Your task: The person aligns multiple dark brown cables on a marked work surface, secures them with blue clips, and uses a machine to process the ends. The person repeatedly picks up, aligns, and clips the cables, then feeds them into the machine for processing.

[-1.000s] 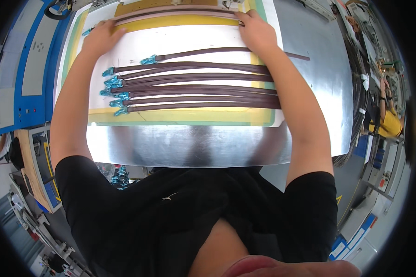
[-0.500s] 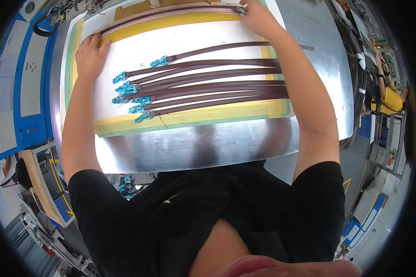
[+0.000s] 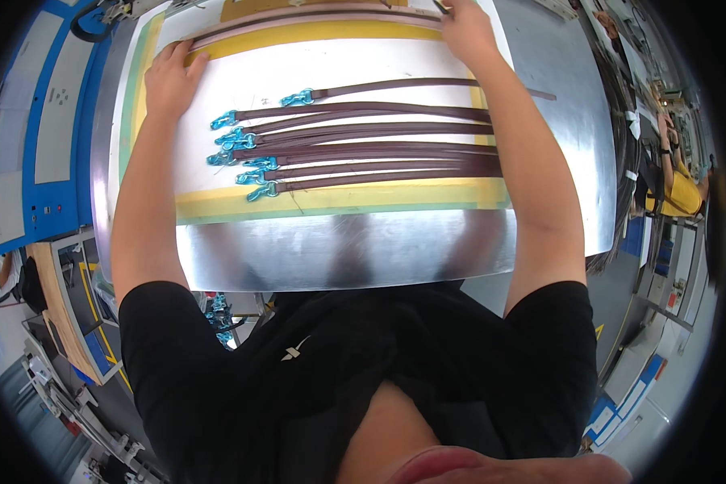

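Observation:
A long dark brown strap lies in a pale strip along the far side of the white board. My left hand rests at its left end, fingers stretched out and thumb apart. At the right end my right hand has its fingers closed on a small dark thing, partly cut off by the upper edge; its kind cannot be made out. Nearer me, several brown straps with blue-wrapped snap hooks at their left ends lie side by side. My right forearm hides part of them.
Yellow and green tape borders the board on a shiny metal table. A bundle of dark straps hangs at the table's right edge. Blue machine cabinets stand at left. At far right is another person in yellow.
My right hand has shifted a little to the right at the strap's end. The left hand stays at the other end. The whole view has moved slightly.

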Action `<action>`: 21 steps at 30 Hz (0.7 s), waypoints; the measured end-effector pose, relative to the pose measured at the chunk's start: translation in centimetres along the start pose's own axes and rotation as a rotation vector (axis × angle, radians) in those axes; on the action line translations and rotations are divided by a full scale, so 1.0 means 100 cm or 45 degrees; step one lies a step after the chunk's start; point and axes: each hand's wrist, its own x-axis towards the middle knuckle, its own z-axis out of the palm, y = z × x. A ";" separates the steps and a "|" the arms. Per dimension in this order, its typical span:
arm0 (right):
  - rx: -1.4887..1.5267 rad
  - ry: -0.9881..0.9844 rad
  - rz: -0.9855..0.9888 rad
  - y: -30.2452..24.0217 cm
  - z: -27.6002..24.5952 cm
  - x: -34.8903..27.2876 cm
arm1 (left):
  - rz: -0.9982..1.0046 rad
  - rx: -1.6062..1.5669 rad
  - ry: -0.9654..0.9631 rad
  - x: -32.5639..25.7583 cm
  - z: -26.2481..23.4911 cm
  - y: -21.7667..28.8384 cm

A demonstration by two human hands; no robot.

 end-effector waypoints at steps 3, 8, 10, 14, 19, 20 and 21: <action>-0.006 -0.076 -0.014 0.005 -0.016 0.003 | -0.019 0.000 -0.005 -0.001 -0.003 -0.005; 0.049 -0.407 -0.204 0.017 -0.027 -0.014 | -0.047 0.037 -0.016 -0.003 -0.002 -0.005; 0.029 -0.371 -0.255 0.018 -0.032 -0.018 | -0.014 0.007 -0.009 0.000 -0.001 -0.006; 0.128 -0.532 -0.291 -0.009 -0.058 -0.038 | -0.028 0.058 -0.027 -0.001 -0.001 -0.004; 0.274 -0.765 -0.415 -0.053 -0.079 -0.080 | -0.009 0.095 0.000 -0.003 0.001 0.024; 0.270 -0.767 -0.383 -0.053 -0.076 -0.084 | 0.005 0.095 0.006 -0.003 0.003 0.031; 0.267 -0.770 -0.353 -0.053 -0.073 -0.088 | 0.018 0.095 0.012 -0.002 0.005 0.038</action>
